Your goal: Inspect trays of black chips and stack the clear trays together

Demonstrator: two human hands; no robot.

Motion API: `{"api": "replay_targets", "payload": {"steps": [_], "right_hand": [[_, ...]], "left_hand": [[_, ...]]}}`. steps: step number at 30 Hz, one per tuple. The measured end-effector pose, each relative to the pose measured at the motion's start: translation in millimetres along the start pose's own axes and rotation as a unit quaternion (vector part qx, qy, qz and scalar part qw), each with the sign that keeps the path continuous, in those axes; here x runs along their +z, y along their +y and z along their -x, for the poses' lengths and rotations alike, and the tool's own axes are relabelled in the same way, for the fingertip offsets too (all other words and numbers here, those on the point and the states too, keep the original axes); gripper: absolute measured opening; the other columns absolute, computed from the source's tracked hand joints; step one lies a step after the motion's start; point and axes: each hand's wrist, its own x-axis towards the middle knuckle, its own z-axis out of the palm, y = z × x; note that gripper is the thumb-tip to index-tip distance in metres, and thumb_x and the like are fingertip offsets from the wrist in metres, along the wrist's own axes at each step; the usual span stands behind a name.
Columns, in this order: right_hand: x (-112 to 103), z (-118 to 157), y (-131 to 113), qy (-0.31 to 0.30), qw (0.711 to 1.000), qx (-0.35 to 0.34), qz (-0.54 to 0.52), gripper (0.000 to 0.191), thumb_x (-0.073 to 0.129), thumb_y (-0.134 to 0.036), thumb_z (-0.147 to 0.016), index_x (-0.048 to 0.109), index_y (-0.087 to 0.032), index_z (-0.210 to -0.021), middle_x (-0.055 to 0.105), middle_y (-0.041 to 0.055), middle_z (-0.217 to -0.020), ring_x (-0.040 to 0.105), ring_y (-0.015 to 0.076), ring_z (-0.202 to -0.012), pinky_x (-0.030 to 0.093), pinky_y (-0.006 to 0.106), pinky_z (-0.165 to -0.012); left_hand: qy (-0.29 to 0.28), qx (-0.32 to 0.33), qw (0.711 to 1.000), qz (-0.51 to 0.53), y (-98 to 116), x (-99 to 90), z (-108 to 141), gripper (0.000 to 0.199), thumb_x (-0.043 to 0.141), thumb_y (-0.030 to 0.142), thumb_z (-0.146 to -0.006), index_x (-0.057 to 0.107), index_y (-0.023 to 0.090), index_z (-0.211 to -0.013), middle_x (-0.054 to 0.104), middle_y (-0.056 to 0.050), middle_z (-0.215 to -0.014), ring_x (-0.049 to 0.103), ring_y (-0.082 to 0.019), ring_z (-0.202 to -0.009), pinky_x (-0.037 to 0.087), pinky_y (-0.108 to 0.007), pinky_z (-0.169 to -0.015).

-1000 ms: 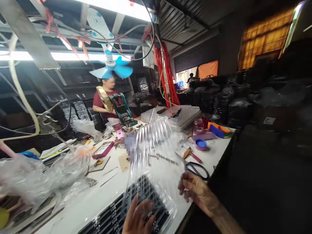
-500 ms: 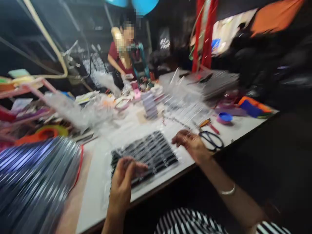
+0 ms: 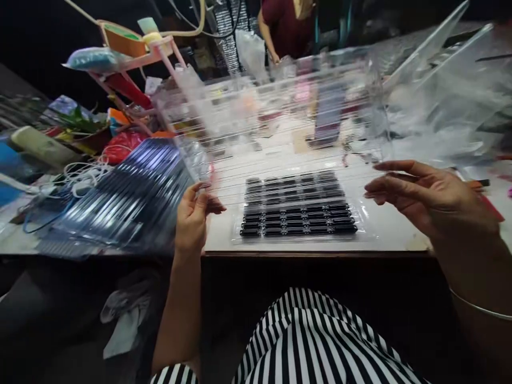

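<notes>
My left hand (image 3: 195,214) pinches the lower left corner of a clear ribbed plastic tray (image 3: 280,122), which is held up, tilted, above the table. My right hand (image 3: 424,197) has its fingers stretched along the sheet's lower right edge and grips it there. Under the lifted sheet, near the table's front edge, lies a flat clear tray filled with rows of black sticks (image 3: 298,209). Both hands are above the table and touch nothing else.
A stack of ribbed trays (image 3: 128,197) leans at the left by my left hand. Behind it are a pink rack (image 3: 132,58), white cable (image 3: 80,173) and clutter. Crumpled clear plastic (image 3: 448,117) lies at right. A person in a dark red top (image 3: 286,26) works at the far end.
The view has swung down and left to face the table edge. The clear sheet, lowered half a second ago, is lifted again between both hands above the filled tray.
</notes>
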Motion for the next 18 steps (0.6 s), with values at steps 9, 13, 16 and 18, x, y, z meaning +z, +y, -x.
{"api": "replay_targets", "payload": {"steps": [9, 13, 16, 18], "right_hand": [[-11.4, -0.4, 16.6, -0.003, 0.993, 0.081, 0.081, 0.04, 0.078, -0.042, -0.059, 0.07, -0.025, -0.094, 0.066, 0.0068, -0.066, 0.057, 0.0172, -0.06, 0.044, 0.028, -0.048], [-26.3, 5.9, 38.7, -0.015, 0.983, 0.141, 0.116, 0.04, 0.081, -0.044, -0.054, 0.071, -0.026, -0.087, 0.065, 0.0074, -0.064, 0.055, 0.0176, -0.057, 0.041, 0.028, -0.045], [-35.8, 12.9, 53.6, -0.012, 0.971, 0.183, 0.155, 0.058, 0.082, -0.046, -0.048, 0.067, -0.026, -0.101, 0.065, 0.0062, -0.065, 0.053, 0.0182, -0.055, 0.041, 0.03, -0.045], [-40.5, 17.6, 59.2, -0.008, 0.963, 0.197, 0.182, 0.077, 0.082, -0.05, -0.047, 0.059, -0.026, -0.117, 0.063, 0.0041, -0.065, 0.052, 0.0186, -0.055, 0.043, 0.031, -0.046]], "left_hand": [[-0.023, -0.049, 0.988, -0.147, -18.3, -9.7, 2.5, 0.034, 0.047, 0.044, -0.084, 0.054, 0.017, -0.105, 0.051, 0.005, -0.057, 0.05, -0.01, -0.05, 0.039, -0.023, -0.051], [-0.051, -0.068, 0.967, -0.242, -32.6, -16.7, 13.3, 0.037, 0.043, 0.043, -0.086, 0.063, 0.014, -0.096, 0.045, 0.005, -0.048, 0.044, -0.012, -0.045, 0.036, -0.024, -0.048], [-0.064, -0.072, 0.938, -0.332, -42.1, -19.4, 24.0, 0.035, 0.044, 0.039, -0.085, 0.068, 0.015, -0.095, 0.056, 0.0, -0.055, 0.054, -0.016, -0.056, 0.041, -0.027, -0.058], [-0.075, -0.07, 0.918, -0.382, -44.9, -18.8, 29.3, 0.035, 0.047, 0.037, -0.084, 0.066, 0.016, -0.105, 0.065, -0.005, -0.071, 0.06, -0.021, -0.073, 0.044, -0.03, -0.069]]}}
